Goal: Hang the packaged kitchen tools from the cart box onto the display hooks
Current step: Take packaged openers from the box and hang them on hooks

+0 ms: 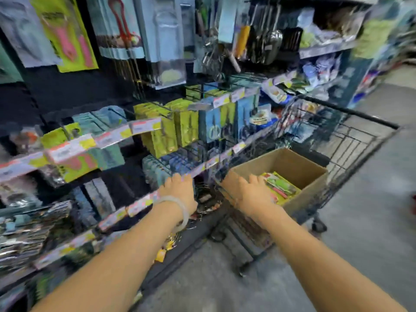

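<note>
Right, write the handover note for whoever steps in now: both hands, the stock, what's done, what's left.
Left hand: held out at the display shelves, fingers seemingly relaxed, nothing visibly held.
Right hand: reaching into the cardboard box in the cart, over the packaged tools; the picture is too blurred to tell whether it grips one.
Done: hooks already carry many packs; which came from this box is unclear.
Left: packs remain in the box; lift and hang them.
</note>
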A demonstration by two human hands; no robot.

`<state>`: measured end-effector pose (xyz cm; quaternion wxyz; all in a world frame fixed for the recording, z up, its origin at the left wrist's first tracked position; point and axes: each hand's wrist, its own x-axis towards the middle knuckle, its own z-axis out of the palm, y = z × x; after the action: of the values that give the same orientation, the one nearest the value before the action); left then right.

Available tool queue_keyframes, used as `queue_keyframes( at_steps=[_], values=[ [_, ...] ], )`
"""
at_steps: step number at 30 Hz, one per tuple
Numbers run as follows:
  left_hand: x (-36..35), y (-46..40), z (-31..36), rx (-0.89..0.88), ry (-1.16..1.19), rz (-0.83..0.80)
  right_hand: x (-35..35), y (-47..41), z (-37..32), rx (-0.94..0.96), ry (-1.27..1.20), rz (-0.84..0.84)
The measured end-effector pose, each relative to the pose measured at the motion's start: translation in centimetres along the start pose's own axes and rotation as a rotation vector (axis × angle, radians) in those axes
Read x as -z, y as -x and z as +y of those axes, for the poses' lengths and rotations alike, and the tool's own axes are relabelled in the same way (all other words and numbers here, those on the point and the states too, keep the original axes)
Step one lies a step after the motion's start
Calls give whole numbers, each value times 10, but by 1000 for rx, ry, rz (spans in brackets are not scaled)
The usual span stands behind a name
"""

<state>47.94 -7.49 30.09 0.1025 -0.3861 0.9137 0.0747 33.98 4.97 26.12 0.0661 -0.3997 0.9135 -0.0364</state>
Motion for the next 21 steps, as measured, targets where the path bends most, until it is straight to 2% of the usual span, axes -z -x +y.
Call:
queue_keyframes(
  at_steps=[5, 11, 21],
  values=[
    [-25, -11, 81, -113, -23, -65, -7, 21, 88, -150, -8, -11],
    [-34, -41, 147, -195, -51, -92, -9, 12, 152, -255, -65, -15],
    [-42, -155, 222, -256, -7, -102, -18, -92, 229, -331, -89, -46]
  ],
)
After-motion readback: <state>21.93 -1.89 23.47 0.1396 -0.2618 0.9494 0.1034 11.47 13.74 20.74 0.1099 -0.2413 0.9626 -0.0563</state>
